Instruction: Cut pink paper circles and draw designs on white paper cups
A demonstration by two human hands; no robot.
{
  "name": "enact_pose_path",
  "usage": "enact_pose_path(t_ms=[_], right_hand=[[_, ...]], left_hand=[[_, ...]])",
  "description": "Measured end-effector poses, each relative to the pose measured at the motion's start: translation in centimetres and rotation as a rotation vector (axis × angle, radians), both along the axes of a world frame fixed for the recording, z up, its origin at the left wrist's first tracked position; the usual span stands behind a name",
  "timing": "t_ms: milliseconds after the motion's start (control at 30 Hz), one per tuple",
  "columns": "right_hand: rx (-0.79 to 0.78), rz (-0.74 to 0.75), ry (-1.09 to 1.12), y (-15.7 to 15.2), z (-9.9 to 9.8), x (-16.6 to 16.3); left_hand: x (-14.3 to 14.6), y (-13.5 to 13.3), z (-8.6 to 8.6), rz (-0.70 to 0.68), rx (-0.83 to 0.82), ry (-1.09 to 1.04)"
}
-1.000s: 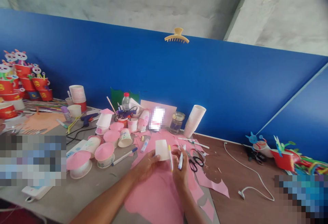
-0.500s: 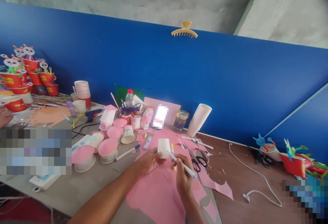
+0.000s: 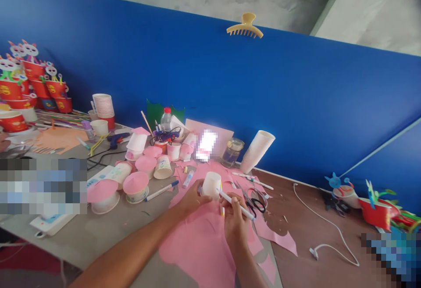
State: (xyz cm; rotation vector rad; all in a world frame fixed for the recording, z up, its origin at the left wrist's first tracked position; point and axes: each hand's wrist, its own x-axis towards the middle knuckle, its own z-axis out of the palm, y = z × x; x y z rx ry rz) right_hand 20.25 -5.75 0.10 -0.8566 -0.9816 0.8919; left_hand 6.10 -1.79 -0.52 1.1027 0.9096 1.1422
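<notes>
The left hand (image 3: 196,196) is curled around the white paper cup (image 3: 211,183), held above the pink paper (image 3: 202,246) at near centre. The right hand (image 3: 236,220) pinches the white marker (image 3: 247,214), tip at the cup's right side; scissors (image 3: 255,201) lie just right

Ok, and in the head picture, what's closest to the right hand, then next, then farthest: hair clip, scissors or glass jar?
From the right hand:
1. Scissors: just to its right.
2. Glass jar: beyond it, near the blue wall.
3. Hair clip: high on the wall's top edge.
</notes>
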Motion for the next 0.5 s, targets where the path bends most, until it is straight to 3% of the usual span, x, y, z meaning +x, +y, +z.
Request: enact_pose_path(t_ms=[167,333,500], right_hand=[[-0.045,0.145,0.300,0.6,0.7,0.3],[-0.085,0.242,0.326,0.8,0.7,0.6],[-0.107,0.250,0.381,1.2,0.3,1.4]], left_hand=[[0.4,-0.7,-0.4,0.220,0.114,0.198],[0.6,-1.0,-0.1,0.392,0.314,0.314],[0.4,-0.9,0.2,0.449,0.392,0.311]])
